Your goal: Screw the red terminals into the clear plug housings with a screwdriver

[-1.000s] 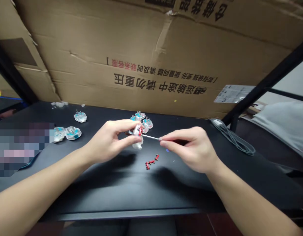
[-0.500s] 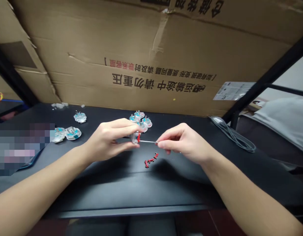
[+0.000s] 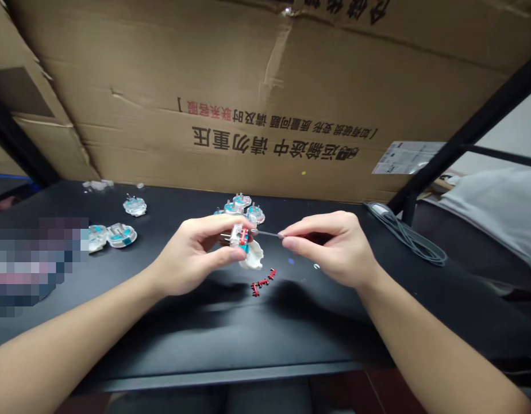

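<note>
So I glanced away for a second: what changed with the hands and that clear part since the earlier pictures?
The left hand turned the clear part, so its teal side shows. The right hand keeps the thin metal tool against it. Nothing taken or let go. The red pieces and clear parts on the table stayed put.

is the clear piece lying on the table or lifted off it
Lifted. The left hand pinches the clear piece above the black table; the right hand holds a thin tool to it.
</note>
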Available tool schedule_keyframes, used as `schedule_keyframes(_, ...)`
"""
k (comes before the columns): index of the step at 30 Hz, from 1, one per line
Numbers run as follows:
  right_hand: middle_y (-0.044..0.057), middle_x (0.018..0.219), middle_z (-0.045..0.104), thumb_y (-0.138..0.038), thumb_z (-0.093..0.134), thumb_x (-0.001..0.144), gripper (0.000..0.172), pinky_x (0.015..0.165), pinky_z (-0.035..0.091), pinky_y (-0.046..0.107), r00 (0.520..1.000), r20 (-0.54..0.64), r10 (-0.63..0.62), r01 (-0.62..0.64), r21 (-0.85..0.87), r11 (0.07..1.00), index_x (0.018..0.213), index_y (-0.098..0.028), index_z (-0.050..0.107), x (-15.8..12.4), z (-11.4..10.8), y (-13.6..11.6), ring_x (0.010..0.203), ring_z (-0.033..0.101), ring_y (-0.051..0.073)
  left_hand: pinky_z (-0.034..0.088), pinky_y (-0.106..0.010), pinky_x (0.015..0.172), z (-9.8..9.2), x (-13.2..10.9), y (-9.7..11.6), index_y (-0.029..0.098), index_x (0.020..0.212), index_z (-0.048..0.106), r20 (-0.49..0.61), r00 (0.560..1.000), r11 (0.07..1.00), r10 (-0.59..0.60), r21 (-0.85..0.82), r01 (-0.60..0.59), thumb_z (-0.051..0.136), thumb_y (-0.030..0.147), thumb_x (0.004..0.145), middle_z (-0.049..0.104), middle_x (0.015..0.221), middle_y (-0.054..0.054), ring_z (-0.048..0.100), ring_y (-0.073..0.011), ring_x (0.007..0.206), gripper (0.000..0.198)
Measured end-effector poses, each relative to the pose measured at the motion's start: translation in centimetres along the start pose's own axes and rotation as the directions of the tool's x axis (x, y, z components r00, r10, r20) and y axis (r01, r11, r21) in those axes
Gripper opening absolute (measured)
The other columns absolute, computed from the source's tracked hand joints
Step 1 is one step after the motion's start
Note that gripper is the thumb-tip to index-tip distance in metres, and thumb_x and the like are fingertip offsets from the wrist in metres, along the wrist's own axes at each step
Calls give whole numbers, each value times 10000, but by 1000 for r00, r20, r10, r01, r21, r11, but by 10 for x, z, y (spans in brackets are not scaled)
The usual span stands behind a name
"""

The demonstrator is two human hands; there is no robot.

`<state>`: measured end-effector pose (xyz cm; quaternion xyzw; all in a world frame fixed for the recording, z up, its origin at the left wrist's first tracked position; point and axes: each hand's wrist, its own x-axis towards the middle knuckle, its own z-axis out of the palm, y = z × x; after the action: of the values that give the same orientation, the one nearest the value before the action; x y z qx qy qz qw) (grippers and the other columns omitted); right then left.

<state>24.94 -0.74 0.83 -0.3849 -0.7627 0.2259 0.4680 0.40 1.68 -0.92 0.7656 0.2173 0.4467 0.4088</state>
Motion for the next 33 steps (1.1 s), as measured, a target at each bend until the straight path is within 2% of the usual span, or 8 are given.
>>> schedule_keyframes(9,-5,620,714,-189,740,811,56,458,422,226,990,0,-139,138,-106,985,792,-190,793,1,0,1,477,549,91,574,-235,841,4,-2,-1,197,1098,753,-2,997,995,-75,-70,74,756,275,838,782,1067,-42,726,-198,948,272)
schedule_keyframes(14,9,635,694,-148,715,847,77,519,464,219,905,-34,-423,395,-302,868,860,-172,787,0,1,8,523,583,89,580,-270,853,7,-1,-4,185,1084,756,27,989,969,-144,-198,147,714,366,877,785,1059,-61,730,-214,957,278)
schedule_keyframes(17,16,629,703,-134,686,864,111,525,470,233,847,12,-531,484,-431,762,886,-180,786,-2,-1,8,539,604,104,577,-286,834,6,-1,-4,169,1052,752,4,991,989,-135,-67,135,698,364,887,780,1009,-66,727,-215,915,261)
schedule_keyframes(19,9,605,707,-158,671,876,130,514,460,248,868,47,-494,455,-473,755,883,-203,792,-4,-2,4,516,596,110,566,-286,834,4,-1,-3,171,1028,752,-7,998,991,-58,117,58,704,336,882,771,973,-57,715,-206,896,226)
schedule_keyframes(22,10,614,721,-235,686,863,122,481,451,249,985,56,-163,172,-295,940,830,-207,800,-3,-3,0,488,581,112,546,-283,876,-1,-1,0,182,1020,751,32,996,939,82,331,-88,716,283,870,764,968,-50,700,-193,909,184)
schedule_keyframes(26,-5,561,657,-339,733,806,182,444,409,232,955,214,203,-215,33,976,794,-167,791,3,1,6,475,536,107,548,-290,859,-8,3,2,185,1045,751,121,984,891,130,421,-169,723,297,861,773,971,-68,704,-193,873,217)
schedule_keyframes(30,5,657,683,-372,721,817,218,498,425,232,978,147,150,-157,41,987,860,-163,768,9,3,27,532,562,109,552,-312,853,-24,12,0,182,1113,740,101,989,935,-112,347,71,687,408,873,771,1028,-71,707,-232,939,334)
schedule_keyframes(33,-1,648,684,-326,642,887,182,567,454,234,999,34,28,-24,-110,994,871,-165,726,11,2,43,564,601,115,524,-284,805,-42,18,-1,201,1005,760,221,934,861,-282,487,145,659,449,880,754,1005,-38,690,-215,911,296)
